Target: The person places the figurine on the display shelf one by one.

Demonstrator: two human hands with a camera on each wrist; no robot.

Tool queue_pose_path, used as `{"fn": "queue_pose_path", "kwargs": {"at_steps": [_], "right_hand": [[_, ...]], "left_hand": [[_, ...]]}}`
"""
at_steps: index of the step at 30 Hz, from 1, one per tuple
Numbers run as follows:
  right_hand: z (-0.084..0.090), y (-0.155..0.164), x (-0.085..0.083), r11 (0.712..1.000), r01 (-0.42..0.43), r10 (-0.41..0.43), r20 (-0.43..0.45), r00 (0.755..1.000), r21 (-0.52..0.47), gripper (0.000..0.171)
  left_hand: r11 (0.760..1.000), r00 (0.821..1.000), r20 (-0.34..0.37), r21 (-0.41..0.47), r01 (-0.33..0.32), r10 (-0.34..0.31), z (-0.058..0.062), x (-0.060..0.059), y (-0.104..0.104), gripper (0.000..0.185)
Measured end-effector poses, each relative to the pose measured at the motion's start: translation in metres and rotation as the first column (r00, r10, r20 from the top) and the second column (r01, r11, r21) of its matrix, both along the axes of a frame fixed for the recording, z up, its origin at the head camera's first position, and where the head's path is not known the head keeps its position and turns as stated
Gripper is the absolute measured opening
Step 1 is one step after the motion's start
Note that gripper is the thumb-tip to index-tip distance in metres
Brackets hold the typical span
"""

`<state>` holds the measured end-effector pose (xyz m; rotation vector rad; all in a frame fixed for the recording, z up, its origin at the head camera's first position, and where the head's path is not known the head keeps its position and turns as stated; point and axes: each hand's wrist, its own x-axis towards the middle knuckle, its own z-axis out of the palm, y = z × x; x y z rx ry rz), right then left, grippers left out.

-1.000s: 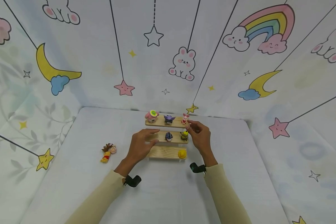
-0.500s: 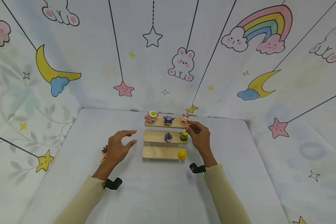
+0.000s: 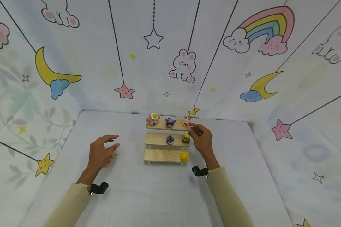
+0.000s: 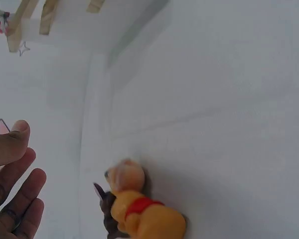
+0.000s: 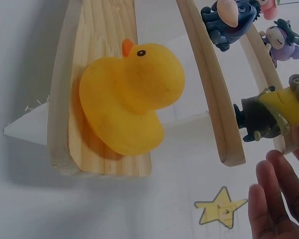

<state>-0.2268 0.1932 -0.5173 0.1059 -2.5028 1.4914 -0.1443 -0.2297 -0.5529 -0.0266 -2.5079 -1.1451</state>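
Left hand (image 3: pixel 99 154) hovers over a yellow bear in red (image 4: pixel 162 221), which lies on the bench (image 3: pixel 147 195) against a dark brown figure (image 4: pixel 109 211); overlap leaves the exact count in this cluster unclear. Left grip is released, thumb and fingers parted, nothing in it. Right hand (image 3: pixel 203 138) is at the right end of the top shelf (image 3: pixel 161 125), just beside a pink-and-white figure (image 3: pixel 186 121); can't tell whether its grip pinches the shelf end or merely touches. Middle shelf (image 3: pixel 156 139) carries a blue donkey (image 3: pixel 170 140) and a yellow-and-green figure (image 3: pixel 186 138); bottom shelf (image 3: pixel 162 155) has a yellow duck (image 5: pixel 129 99) at its right end. Step in hand looks like left-hand approach to the loose cluster. Next move likely calls for lowering the left fingers and pinching one figure cleanly, without dragging its neighbour; right side just needs to avoid jogging the shelves.
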Motion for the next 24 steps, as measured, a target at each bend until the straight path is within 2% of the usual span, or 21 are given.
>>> {"fn": "queue_pose_path", "kwargs": {"at_steps": [7,11,17,24], "right_hand": [[-0.002,0.000,-0.001,1.000,0.002,-0.002,-0.006,1.000,0.002,0.028],[-0.001,0.000,-0.001,1.000,0.005,-0.005,0.002,1.000,0.001,0.028],[-0.002,0.000,-0.001,1.000,0.002,-0.002,0.006,1.000,-0.001,0.030],[-0.002,0.001,-0.001,1.000,0.001,-0.001,0.000,1.000,-0.002,0.029]], "left_hand": [[0.997,0.991,0.117,-0.048,-0.059,0.064,-0.015,0.005,-0.030,0.035],[0.994,0.984,0.154,-0.083,-0.074,0.086,-0.022,0.006,-0.040,0.030],[0.992,0.977,0.188,-0.100,-0.079,0.097,-0.030,0.004,-0.047,0.023],[0.994,0.972,0.221,-0.096,-0.054,0.075,-0.034,0.001,-0.048,0.021]]}}
